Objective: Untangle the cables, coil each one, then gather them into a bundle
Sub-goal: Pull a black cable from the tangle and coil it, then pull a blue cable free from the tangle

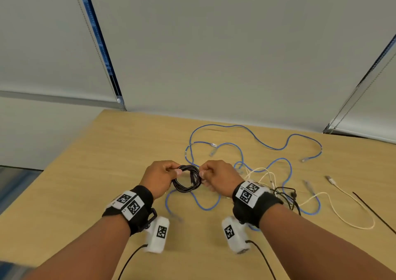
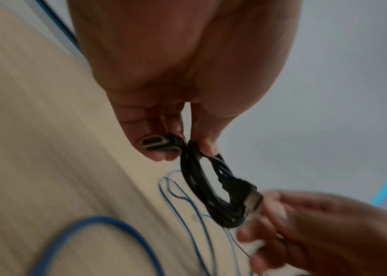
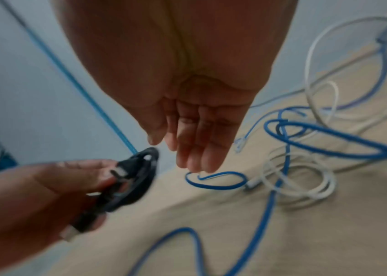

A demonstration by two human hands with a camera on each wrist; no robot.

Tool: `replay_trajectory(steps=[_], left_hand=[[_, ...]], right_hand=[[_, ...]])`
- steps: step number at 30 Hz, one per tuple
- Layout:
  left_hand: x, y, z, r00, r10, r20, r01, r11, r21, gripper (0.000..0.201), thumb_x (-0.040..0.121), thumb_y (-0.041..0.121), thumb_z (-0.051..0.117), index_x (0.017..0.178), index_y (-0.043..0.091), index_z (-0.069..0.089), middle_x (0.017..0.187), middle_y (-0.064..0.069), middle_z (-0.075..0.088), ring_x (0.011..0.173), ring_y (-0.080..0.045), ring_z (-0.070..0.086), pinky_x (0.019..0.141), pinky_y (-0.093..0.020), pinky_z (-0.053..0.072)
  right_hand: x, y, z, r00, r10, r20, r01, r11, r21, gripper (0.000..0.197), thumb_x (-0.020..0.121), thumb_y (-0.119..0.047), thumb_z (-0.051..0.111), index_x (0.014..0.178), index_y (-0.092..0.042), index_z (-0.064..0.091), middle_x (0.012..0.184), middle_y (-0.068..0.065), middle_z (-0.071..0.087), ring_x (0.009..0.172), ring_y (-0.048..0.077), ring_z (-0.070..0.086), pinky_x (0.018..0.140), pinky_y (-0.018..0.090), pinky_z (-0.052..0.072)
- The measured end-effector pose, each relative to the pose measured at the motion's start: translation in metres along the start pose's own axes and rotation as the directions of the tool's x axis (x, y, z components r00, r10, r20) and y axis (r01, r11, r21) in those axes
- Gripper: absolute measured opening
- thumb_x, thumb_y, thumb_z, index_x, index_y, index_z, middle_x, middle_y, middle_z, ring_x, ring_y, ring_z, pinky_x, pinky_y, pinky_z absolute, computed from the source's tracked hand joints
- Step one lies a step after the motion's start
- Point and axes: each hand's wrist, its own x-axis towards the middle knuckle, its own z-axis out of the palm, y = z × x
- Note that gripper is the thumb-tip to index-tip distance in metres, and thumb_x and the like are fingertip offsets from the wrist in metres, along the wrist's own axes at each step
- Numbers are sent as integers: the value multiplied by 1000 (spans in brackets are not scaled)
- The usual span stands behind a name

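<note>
Black cable (image 1: 186, 179): coiled, held above the worktop (image 1: 96, 172). Left hand (image 1: 159, 178) pinches the coil; right hand (image 3: 197, 119) beside it, fingers relaxed, gripping nothing. Blue cable (image 1: 265, 144) and white cable (image 1: 342, 213): loose, tangled, on worktop at right.

A light wood-grain tabletop (image 1: 90, 172) fills the lower half of the head view. A blue cable (image 1: 265, 144) sprawls in loose loops from the centre to the right of the frame. A white cable (image 1: 342, 215) trails toward the lower right, tangled with the blue one right of centre. A thin black cable (image 1: 288, 196) lies among them, and a black straight strip (image 1: 372, 209) at the right edge
</note>
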Motion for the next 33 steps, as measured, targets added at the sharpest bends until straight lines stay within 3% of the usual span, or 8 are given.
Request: replay_trajectory(steps=[5,9,12,16,20,23,27,33], left_hand=[[17,-51,-49,954,-172,-246,210,969,134,15,98,18,62,93,11,75,82,-8,70,75,-28,57,69,-31,41],[24,-72,-59,929,-262,-260,330,905,268,20,100,22,59,104,9,73,106,-15,72,89,-31,59,79,-33,46],[23,-68,-55,919,-304,-250,376,866,329,23,100,22,59,117,11,68,124,-18,65,108,-36,60,90,-39,51],[14,-36,-36,965,-85,-247,188,884,428,38,97,32,63,134,22,60,139,-13,48,129,-32,49,103,-42,45],[-3,10,4,985,128,117,-147,973,176,44,93,46,67,134,32,58,131,4,54,123,-10,52,102,-25,38],[-8,41,25,955,251,157,-276,947,165,42,88,45,73,127,38,62,123,9,57,113,2,53,102,-21,39],[-10,90,34,918,390,71,-395,913,101,15,98,29,63,86,36,68,93,4,61,86,1,58,83,-24,43],[-12,168,26,911,409,-60,-386,792,-473,30,107,14,45,80,18,57,72,2,61,68,-18,66,70,-35,57]], right_hand=[[-2,20,3,977,-68,203,166,842,-514,27,95,-32,57,117,-21,68,120,3,64,111,27,59,89,38,50],[-10,29,19,928,-29,372,327,544,-773,35,92,-42,57,120,-23,65,124,5,55,115,31,50,92,43,42],[-15,31,21,936,-35,351,337,385,-859,22,96,-28,53,112,-18,65,117,7,57,109,33,54,95,47,40],[-21,24,0,938,-158,310,336,644,-687,9,96,-16,48,92,-22,53,99,2,62,90,27,58,84,40,46],[-28,6,-40,959,-264,104,284,903,-323,14,99,-14,48,92,-23,55,89,-8,69,79,6,61,73,26,48],[-33,-8,-72,953,-300,-46,291,947,-139,16,101,-17,48,90,-26,56,83,-12,69,77,4,62,72,24,49],[-42,-30,-110,922,-322,-215,340,939,54,17,102,-8,47,91,-16,56,78,1,66,80,21,68,82,38,53],[-56,-31,-146,937,-288,-197,339,884,322,13,95,-18,61,93,-5,62,76,4,61,67,14,64,69,23,55]])
